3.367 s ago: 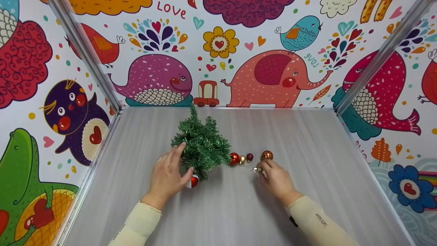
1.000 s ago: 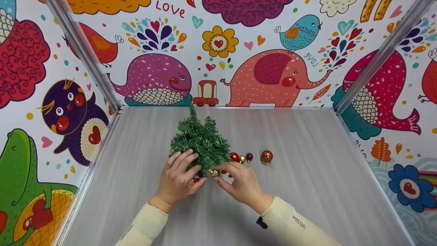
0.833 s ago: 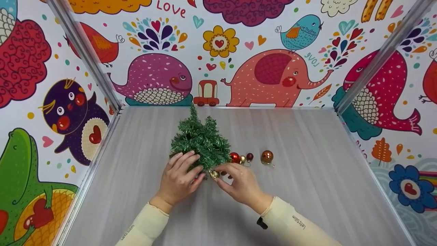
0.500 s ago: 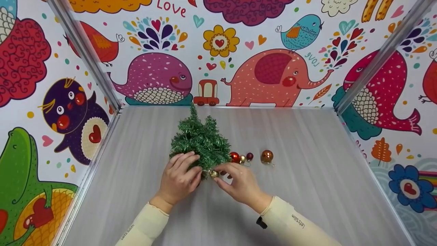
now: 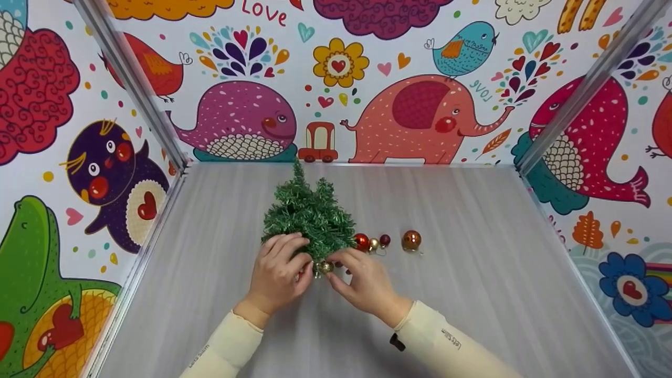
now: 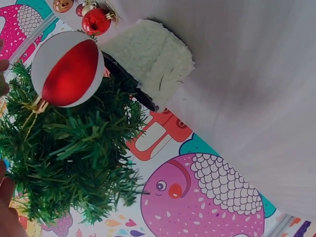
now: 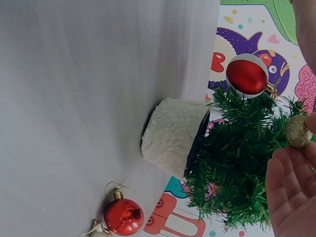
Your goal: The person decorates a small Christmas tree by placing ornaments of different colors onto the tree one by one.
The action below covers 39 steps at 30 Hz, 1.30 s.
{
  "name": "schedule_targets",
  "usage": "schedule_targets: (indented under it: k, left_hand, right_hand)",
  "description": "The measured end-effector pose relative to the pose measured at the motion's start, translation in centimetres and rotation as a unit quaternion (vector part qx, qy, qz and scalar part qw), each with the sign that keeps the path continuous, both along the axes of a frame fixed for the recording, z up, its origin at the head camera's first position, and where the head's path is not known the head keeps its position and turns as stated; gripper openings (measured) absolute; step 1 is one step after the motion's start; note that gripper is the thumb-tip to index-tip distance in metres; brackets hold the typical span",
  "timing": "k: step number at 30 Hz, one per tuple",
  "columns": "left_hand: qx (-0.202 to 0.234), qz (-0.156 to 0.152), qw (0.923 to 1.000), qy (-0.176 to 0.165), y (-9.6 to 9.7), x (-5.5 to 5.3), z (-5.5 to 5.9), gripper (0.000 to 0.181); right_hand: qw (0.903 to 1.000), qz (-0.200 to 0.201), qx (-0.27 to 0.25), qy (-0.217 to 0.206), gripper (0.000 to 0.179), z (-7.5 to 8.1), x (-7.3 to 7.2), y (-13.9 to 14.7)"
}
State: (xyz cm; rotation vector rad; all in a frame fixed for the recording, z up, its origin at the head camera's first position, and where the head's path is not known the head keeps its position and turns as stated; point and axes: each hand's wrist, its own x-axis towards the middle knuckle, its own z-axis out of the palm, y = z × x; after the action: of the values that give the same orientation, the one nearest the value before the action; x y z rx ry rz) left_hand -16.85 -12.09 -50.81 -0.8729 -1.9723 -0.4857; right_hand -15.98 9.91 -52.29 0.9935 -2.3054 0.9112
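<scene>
A small green Christmas tree (image 5: 310,210) in a white fuzzy pot (image 7: 173,136) stands between the hands. My right hand (image 5: 365,278) pinches a small glittery gold bauble (image 5: 326,266) at the tree's near side. My left hand (image 5: 278,270) lies with bent fingers over the near branches, thumb and forefinger beside the bauble's gold cap; I cannot tell whether they pinch the cord or a branch. A red-and-white bauble (image 6: 69,69) hangs on the tree, mostly hidden behind my left hand in the head view.
Right of the tree lie a shiny red bauble (image 5: 361,242), a small gold bauble (image 5: 374,243) and a small dark red one (image 5: 385,240). Farther right sits a copper-coloured bauble (image 5: 411,240). Cartoon-printed walls (image 5: 325,16) enclose the grey table (image 5: 472,210) at back and sides.
My right hand has carried the gold bauble left from beside the copper one to the tree. The left hand has shifted right, over the red-and-white bauble. Lately both move only slightly.
</scene>
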Motion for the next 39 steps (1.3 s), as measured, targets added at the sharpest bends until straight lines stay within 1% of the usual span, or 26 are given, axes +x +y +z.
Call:
schedule_targets:
  k: [5, 14, 18, 21, 24, 29, 33, 36, 39]
  left_hand:
    - [0.004, 0.001, 0.9999, -0.014, 0.0, 0.0, 0.0, 0.006]
    - [0.015, -0.002, 0.9996, -0.022, 0.2, 0.2, 0.2, 0.004]
    - [0.021, 0.001, 0.9994, -0.028, 0.3, 0.5, 0.2, 0.006]
    - [0.022, 0.0, 0.9994, -0.028, 0.4, 0.6, 0.2, 0.007]
    - [0.019, -0.006, 0.9995, -0.025, 0.5, 0.6, 0.1, 0.005]
    - [0.021, -0.01, 0.9994, -0.025, 0.6, 0.5, 0.0, 0.004]
    - [0.022, -0.012, 0.9993, -0.028, 0.5, 0.4, -0.2, 0.005]
    - [0.018, -0.008, 0.9994, -0.027, 0.4, 0.3, -0.2, 0.001]
    - [0.016, -0.002, 0.9995, -0.026, 0.3, 0.2, -0.2, 0.008]
  right_hand:
    - [0.9998, -0.007, -0.002, 0.016, 0.025, 0.1, 0.0, -0.2]
    - [0.9996, -0.006, -0.006, 0.028, 0.02, 0.2, 0.0, -0.8]
    - [0.9991, -0.004, -0.011, 0.042, 0.017, 0.1, -0.1, -1.2]
    - [0.9991, -0.005, -0.013, 0.041, 0.017, 0.0, -0.1, -1.3]
    - [0.9993, -0.003, -0.024, 0.028, 0.015, 0.0, -0.1, -1.5]
    - [0.9986, 0.016, -0.049, 0.011, 0.014, -0.3, 0.0, -1.6]
    - [0.9982, 0.015, -0.058, 0.001, 0.009, -0.4, -0.1, -1.7]
    - [0.9971, 0.007, -0.075, 0.006, 0.008, -0.4, -0.2, -1.7]
    - [0.9948, 0.003, -0.098, 0.027, 0.01, -0.2, -0.6, -1.7]
